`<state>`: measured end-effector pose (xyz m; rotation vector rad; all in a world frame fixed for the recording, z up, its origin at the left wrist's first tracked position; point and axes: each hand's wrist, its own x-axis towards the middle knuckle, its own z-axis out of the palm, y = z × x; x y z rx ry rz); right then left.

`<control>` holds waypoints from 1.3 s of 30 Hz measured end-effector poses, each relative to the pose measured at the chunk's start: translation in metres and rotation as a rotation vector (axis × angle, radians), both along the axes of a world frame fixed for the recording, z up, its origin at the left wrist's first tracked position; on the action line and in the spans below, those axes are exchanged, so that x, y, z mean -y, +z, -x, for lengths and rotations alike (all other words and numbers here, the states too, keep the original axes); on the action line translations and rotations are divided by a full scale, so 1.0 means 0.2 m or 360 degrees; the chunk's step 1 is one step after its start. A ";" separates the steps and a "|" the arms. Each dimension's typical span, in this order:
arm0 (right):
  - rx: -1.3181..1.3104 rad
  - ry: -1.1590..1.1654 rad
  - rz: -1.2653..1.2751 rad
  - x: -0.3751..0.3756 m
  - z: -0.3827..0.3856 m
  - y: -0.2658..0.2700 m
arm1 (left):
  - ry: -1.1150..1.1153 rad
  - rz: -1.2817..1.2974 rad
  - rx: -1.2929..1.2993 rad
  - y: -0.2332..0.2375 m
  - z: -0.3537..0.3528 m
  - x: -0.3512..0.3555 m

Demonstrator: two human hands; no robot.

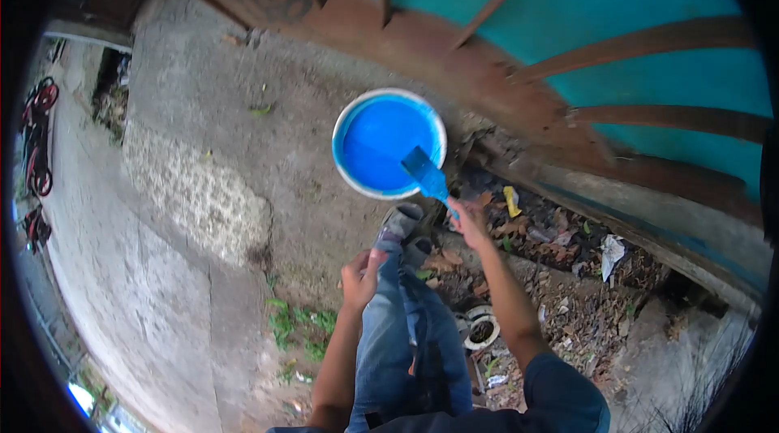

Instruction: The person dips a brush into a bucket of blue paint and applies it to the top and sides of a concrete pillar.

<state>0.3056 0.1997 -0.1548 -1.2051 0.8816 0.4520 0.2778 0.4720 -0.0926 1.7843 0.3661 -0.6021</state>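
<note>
The right hand point(468, 222) is closed around the handle of a brush point(423, 172), fingers wrapped tight at the handle's end. The bristles are thick with blue and hang over the near rim of the bucket point(388, 93). The bucket stands on the concrete point(203, 149) just in front of the person's shoe point(399, 224) and is filled close to the brim with blue paint. The left hand point(359, 277) is half curled with the thumb up, touching the jeans point(389, 327) near the knee, and nothing shows in it. Rusty bars point(641, 42) run across a teal wall behind the bucket, and dry leaves and litter point(560, 271) lie in the gap to the right. The plainest risk, as I judge it, is drips. The brush is loaded and sits right at the rim, so any swing outward would let paint fall on the shoe, the jeans or the concrete. The shoe is also so near the bucket that a small shift of the foot could knock it, and with paint this high it would slop over the edge. The grip is far back on the handle, which gives little control of the heavy tip. A slip there could drop the brush into the paint or onto the litter, where grit would stick to the bristles.
</note>
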 end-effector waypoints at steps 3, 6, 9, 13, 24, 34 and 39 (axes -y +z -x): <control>0.0145 -0.0132 -0.0176 0.02 0.03 0.25 | 0.0150 0.0184 0.0164 0.13 -0.08 0.07; 0.0333 -0.0220 -0.0292 0.05 0.12 0.57 | 0.0262 0.0246 0.0342 0.37 -0.20 0.15; 0.0573 -0.0266 -0.0346 0.08 0.22 1.00 | 0.0660 0.0327 0.0685 0.62 -0.37 0.27; 0.0870 -0.0642 -0.0862 0.23 0.50 1.42 | 0.0672 0.0436 0.1066 1.00 -0.60 0.52; 0.0970 -0.1453 0.0996 1.46 1.94 2.58 | -0.0166 0.0974 0.2718 2.43 -0.61 1.54; 0.0925 -0.1556 0.2742 2.25 2.29 4.07 | 0.0124 0.0294 0.3728 3.53 -0.42 2.29; 0.0266 -0.1475 0.3830 2.33 2.03 4.45 | 0.0098 -0.0030 0.3402 3.64 -0.59 2.47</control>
